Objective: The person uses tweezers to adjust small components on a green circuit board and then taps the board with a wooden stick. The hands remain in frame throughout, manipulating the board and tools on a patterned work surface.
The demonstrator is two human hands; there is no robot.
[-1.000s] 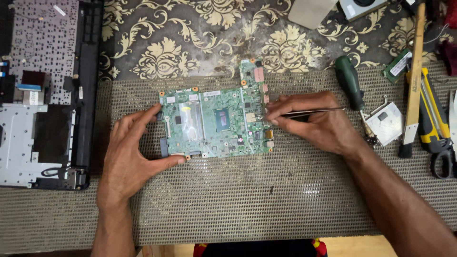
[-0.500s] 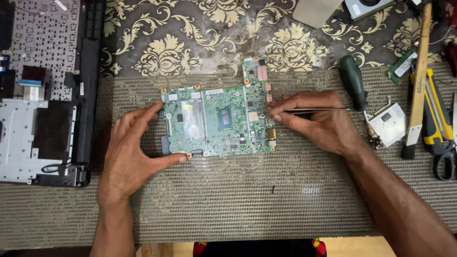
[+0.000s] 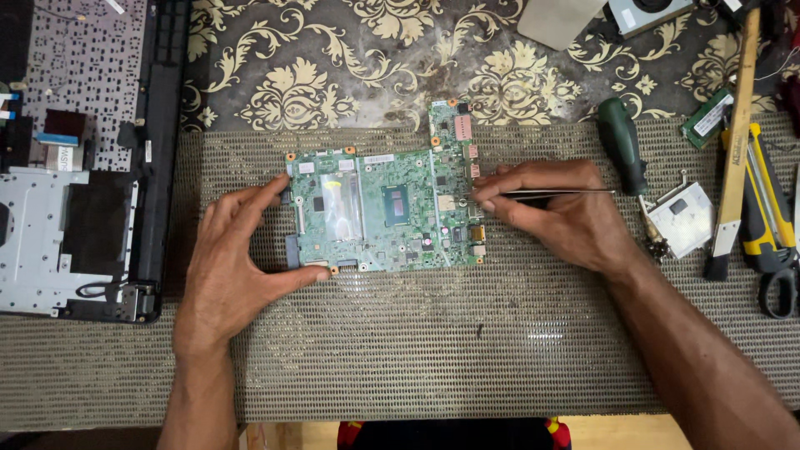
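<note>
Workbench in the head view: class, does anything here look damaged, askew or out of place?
Nothing looks damaged or spilled. The green circuit board lies flat and square on the mesh mat, steadied by the left hand. The right hand holds thin tweezers at its right edge. The opened laptop case sits off the mat.

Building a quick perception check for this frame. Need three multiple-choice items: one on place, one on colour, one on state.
1. Where is the screwdriver?
A. right of the circuit board
B. on the board
C. in the left hand

2. Its handle colour?
A. red
B. green
C. white

3. What does the right hand hold?
A. nothing
B. pliers
C. tweezers

Answers: A, it lies on the mesh mat beyond the right hand; B, the handle is dark green; C, thin metal tweezers are pinched in the fingers, tip at the board's right edge.
</note>
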